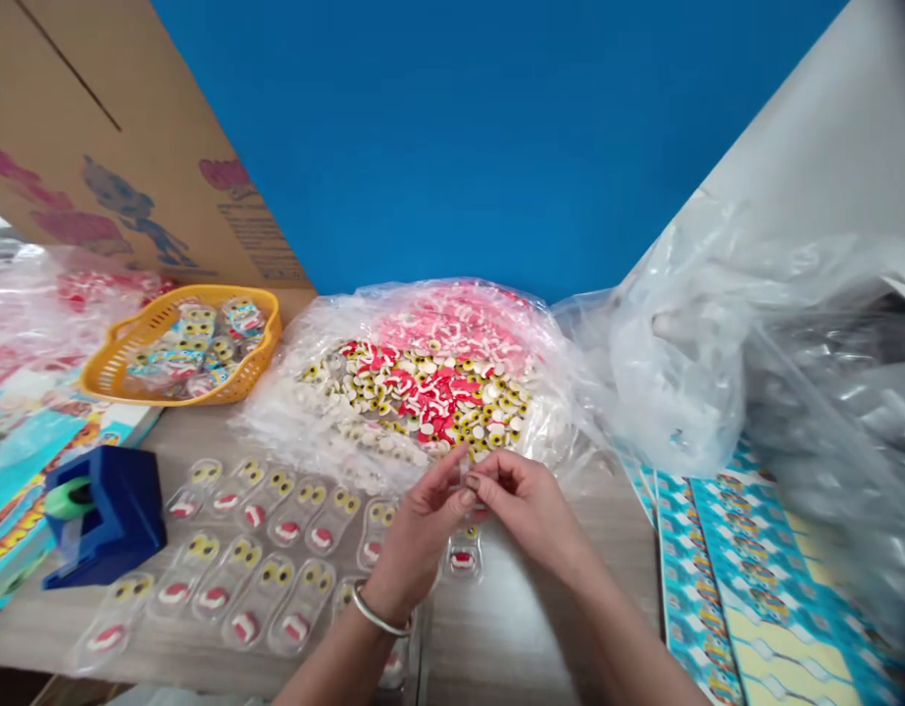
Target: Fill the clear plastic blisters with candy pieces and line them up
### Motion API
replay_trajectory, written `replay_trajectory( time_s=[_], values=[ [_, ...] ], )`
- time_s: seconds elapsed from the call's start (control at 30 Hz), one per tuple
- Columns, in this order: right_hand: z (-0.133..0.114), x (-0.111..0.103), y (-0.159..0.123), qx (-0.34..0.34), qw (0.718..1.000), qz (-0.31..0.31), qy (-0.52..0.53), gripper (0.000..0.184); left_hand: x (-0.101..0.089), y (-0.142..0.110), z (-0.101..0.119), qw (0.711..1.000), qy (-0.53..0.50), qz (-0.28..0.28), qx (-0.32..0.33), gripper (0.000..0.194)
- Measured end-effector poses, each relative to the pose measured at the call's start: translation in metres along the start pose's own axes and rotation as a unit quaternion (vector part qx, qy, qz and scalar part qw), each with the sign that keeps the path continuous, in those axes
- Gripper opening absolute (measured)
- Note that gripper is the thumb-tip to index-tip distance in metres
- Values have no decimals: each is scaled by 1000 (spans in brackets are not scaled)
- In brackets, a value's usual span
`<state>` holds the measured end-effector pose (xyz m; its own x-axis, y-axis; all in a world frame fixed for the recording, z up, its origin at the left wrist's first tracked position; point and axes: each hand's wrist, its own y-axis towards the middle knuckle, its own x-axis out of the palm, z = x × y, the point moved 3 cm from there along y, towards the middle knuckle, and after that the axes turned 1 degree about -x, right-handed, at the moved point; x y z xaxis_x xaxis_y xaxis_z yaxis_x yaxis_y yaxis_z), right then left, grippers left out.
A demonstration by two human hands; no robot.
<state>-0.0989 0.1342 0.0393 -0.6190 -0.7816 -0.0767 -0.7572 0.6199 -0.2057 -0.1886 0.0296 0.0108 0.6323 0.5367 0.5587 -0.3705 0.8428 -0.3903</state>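
Observation:
My left hand point(428, 525), with a silver bangle at its wrist, and my right hand point(529, 502) meet at the fingertips in front of an open plastic bag point(297, 422). Both are closed in a pinch; whatever lies between the fingers is too small and hidden to make out. The bag holds a heap of yellow eye pieces and red-and-white mouth pieces point(441, 397). Just below my fingers lies a clear blister shell point(464, 561) with a red mouth and yellow eyes in it. Similar filled shells point(247, 598) lie in rows to the left, some partly hidden by my left forearm.
A yellow basket point(103, 378) of packed pieces stands at the back left. Nearer is a blue tape dispenser point(139, 520). Printed card sheets point(768, 579) and crumpled clear plastic bags point(665, 382) lie at right. A blue panel point(496, 137) and a cardboard box point(128, 118) rise behind.

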Motion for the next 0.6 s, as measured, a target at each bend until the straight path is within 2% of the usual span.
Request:
replay_trajectory(
  time_s=[0.07, 0.17, 0.23, 0.3, 0.37, 0.43, 0.47, 0.53, 0.6],
  values=[
    [3, 2, -4, 20, 999, -14, 39, 21, 0, 0, -2, 1000, 12, -7, -6, 54],
    [3, -6, -14, 20, 999, 8, 40, 24, 4, -3, -4, 999, 4, 2, -36, 55],
    [1, -21, -24, 16, 999, 44, 7, 25, 7, -5, -1, 998, -14, 29, -49, 56],
    [-2, -43, -36, 13, 993, 95, -71, 24, 8, -5, 4, 996, -37, 57, -51, 58],
    [-6, -65, -46, 19, 964, 158, -212, 22, 8, -4, 9, 994, -62, 78, -49, 58],
    [-10, -78, -50, 24, 901, 223, -372, 19, 6, -2, 11, 991, -81, 90, -55, 56],
    [-13, -78, -47, 14, 870, 234, -435, 18, 5, 0, 11, 990, -89, 93, -60, 54],
    [-15, -67, -32, -31, 837, 211, -503, 17, 3, 3, 9, 989, -92, 97, -68, 52],
    [-14, -47, -8, -78, 827, 141, -538, 17, 3, 6, 7, 989, -76, 101, -72, 53]
  ],
)
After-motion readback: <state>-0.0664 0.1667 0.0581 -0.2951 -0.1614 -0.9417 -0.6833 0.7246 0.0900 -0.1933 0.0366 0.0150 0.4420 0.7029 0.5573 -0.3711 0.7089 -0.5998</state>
